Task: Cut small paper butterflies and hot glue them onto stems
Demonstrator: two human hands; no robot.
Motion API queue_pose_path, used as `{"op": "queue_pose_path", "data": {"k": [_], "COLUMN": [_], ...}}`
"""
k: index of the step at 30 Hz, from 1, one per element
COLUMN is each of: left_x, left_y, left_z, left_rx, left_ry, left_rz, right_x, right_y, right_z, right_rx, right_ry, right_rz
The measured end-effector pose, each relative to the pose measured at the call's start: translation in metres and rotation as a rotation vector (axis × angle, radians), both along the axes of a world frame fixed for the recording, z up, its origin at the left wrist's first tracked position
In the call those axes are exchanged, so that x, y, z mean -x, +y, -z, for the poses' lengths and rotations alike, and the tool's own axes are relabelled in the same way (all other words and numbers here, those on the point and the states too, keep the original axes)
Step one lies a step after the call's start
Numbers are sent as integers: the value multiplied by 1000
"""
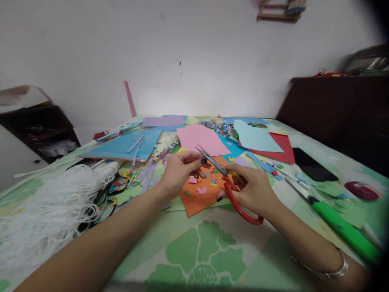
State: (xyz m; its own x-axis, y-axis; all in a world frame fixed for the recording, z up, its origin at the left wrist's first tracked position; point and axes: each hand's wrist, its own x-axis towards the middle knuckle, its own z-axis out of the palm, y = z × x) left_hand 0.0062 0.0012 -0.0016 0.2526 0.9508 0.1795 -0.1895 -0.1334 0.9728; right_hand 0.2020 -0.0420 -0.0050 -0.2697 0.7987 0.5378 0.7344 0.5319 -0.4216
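Observation:
My right hand [251,182] grips a pair of scissors [212,160] with red and yellow handles, the blades pointing up and left. Close to the blade tips, my left hand [185,166] is closed in a pinch with thumb against fingers. Whatever is between those fingertips is too small to make out. Beneath both hands lies an orange sheet of paper [194,205] scattered with small cut-outs, among them a pink paper butterfly [201,190]. A pink sheet [202,140] lies just beyond the hands.
White cord [51,202] is heaped at left, near a blue sheet pack [124,146]. On the right are a light blue sheet [258,138], a red sheet [288,150], a black phone [314,164] and a green-handled cutter [343,229]. Paper scraps litter the tablecloth [182,259].

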Motion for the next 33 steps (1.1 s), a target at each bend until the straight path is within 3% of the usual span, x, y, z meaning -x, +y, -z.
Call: {"op": "queue_pose_path", "data": {"k": [8,16,23,33], "left_x": [1,4,1,-1], "left_y": [2,4,1,4], "left_z": [-1,0,-5,1], "left_rx": [22,165,99,-55], "left_ry": [-5,-15,-162,-13], "left_rz": [-20,-29,14,-29], "right_x": [-5,-6,-7,-2], "right_y": [4,5,7,3], "right_z": [1,-1,5,4], "right_rx": [0,17,18,94], "right_ry": [-26,33,51,-47], "right_rz": [25,118,142,78]}}
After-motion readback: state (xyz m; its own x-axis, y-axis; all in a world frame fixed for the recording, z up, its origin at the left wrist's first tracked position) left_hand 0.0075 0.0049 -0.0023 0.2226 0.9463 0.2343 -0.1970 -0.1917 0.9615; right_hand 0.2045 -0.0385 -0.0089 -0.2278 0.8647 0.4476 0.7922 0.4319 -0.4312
